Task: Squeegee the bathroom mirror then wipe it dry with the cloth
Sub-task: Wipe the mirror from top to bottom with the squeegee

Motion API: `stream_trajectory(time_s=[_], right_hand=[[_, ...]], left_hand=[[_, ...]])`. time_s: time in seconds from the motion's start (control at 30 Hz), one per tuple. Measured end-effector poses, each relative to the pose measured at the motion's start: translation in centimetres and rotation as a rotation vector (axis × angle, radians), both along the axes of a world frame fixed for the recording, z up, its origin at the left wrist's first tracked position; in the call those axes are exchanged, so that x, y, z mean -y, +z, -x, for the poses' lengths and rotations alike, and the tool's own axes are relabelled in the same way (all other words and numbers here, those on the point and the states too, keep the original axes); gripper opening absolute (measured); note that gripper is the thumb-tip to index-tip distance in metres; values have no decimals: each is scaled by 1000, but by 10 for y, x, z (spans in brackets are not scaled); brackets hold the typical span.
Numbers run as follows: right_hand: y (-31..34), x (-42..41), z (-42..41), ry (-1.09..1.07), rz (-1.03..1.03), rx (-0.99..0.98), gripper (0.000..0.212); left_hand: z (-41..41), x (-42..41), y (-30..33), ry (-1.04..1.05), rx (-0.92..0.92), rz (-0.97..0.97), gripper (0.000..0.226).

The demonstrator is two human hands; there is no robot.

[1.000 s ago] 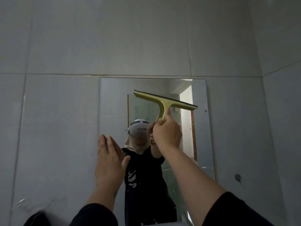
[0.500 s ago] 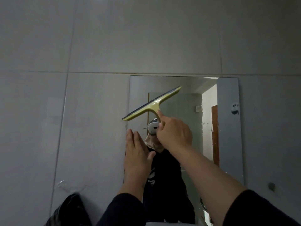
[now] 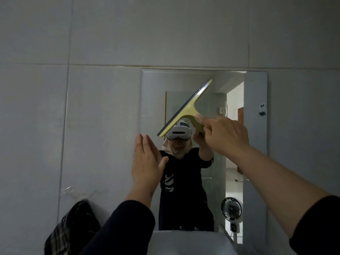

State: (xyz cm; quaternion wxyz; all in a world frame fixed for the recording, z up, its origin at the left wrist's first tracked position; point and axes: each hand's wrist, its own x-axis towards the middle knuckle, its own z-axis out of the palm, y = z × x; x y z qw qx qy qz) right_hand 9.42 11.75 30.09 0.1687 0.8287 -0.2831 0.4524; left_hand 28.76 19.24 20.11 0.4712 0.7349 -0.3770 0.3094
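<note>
The right hand (image 3: 227, 136) is covering most of the squeegee (image 3: 185, 109) handle — the frame's bottom edge is cutting off the checked cloth (image 3: 71, 230).

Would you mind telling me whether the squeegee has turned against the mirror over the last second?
Yes. The squeegee has swung from nearly level to steeply tilted, its upper end now nearer the mirror top edge.
</note>
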Motion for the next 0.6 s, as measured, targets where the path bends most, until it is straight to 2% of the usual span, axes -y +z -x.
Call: stream_trajectory(time_s=[0.3,0.5,0.6], right_hand=[[-4,28,45,-68,-62,74,43],[-8,59,85,-136,-183,191,41],[-18,66,93,-101,-272,268,42]], left_hand=[[1,3,0,10,-27,-26,101],[0,5,0,27,-28,-23,102],[0,6,0,33,-35,-27,104]])
